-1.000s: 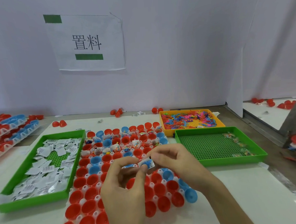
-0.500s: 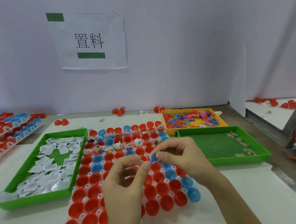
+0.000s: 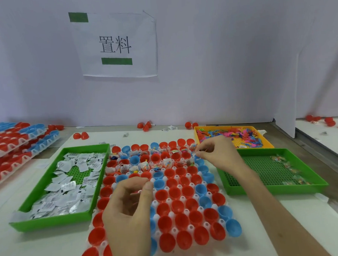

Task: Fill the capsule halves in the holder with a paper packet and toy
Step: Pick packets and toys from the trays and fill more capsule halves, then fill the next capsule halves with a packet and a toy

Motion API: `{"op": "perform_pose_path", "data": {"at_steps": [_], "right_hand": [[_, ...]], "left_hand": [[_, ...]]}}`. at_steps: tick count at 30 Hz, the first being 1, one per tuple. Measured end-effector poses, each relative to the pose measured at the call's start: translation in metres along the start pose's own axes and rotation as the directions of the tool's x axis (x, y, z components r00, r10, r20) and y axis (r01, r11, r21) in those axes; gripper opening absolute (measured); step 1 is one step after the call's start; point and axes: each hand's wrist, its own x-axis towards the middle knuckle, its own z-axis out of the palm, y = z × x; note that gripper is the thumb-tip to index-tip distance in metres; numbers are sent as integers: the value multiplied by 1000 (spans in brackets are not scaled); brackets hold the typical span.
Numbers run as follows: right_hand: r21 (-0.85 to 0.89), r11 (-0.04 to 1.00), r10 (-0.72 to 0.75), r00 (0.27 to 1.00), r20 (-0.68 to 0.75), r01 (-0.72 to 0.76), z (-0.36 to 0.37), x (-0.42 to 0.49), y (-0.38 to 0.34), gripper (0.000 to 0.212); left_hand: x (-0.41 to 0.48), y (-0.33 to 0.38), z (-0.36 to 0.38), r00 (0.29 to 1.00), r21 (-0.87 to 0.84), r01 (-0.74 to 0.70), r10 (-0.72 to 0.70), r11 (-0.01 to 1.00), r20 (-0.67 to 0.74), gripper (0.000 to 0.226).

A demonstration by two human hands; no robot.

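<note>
Right hand (image 3: 214, 154) has gone from mid-holder, where both hands met a second ago, to the far right end of the filled rows. The left hand (image 3: 129, 204) has stayed low, over the near rows.

- Hands: the right pinches a small piece (image 3: 197, 153), too small for us to name. The left has curled fingers with thumb against forefinger; we cannot tell whether it holds anything.
- Holder (image 3: 191, 227): white, centre of the table. Its red and blue capsule halves (image 3: 181, 221) are filled in the far rows (image 3: 146, 166) and empty in the near ones.
- Step, as we judge it: seating one piece in a half at the right edge, with most of the task left.
- Next move: a fresh paper packet (image 3: 69, 186) from the left green tray (image 3: 51, 222) and a toy (image 3: 233, 134) from the orange tray (image 3: 232, 127).
- Edges: both green trays sit just beside the holder, the right green tray (image 3: 275, 190) under our right wrist, and the orange rim is near the fingertips.
- Open room: white tabletop (image 3: 287, 229) at near right.
</note>
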Motion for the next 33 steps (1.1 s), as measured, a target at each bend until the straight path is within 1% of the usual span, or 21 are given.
{"op": "perform_pose_path", "data": {"at_steps": [3, 6, 12, 19, 23, 28, 33], "right_hand": [[-13, 1000, -10, 999, -44, 9, 13, 2, -2, 17], [-59, 998, -4, 998, -64, 0, 19, -2, 3, 13], [-150, 988, 17, 1000, -1, -17, 24, -3, 9, 11], [-158, 986, 53, 998, 37, -46, 29, -1, 7, 10], [-191, 981, 56, 996, 64, -43, 29, 1, 9, 11], [-221, 974, 54, 998, 26, -47, 37, 3, 9, 14], [-251, 968, 31, 1000, -2, -30, 37, 1, 11, 9]], "left_hand": [[0, -3, -1, 1000, -2, 5, -5, 1000, -31, 28], [-4, -4, -1, 1000, 12, 3, -3, 1000, -17, 26], [-6, -3, 1, 1000, 12, 9, -8, 1000, -19, 24], [-6, -2, 2, 1000, 13, 5, -5, 1000, -25, 20], [-6, -2, 2, 1000, 22, 10, -10, 1000, -24, 24], [-5, -2, 1, 1000, 25, 5, -4, 1000, -28, 27], [-5, -3, -1, 999, 11, 5, -4, 1000, -36, 29]]}}
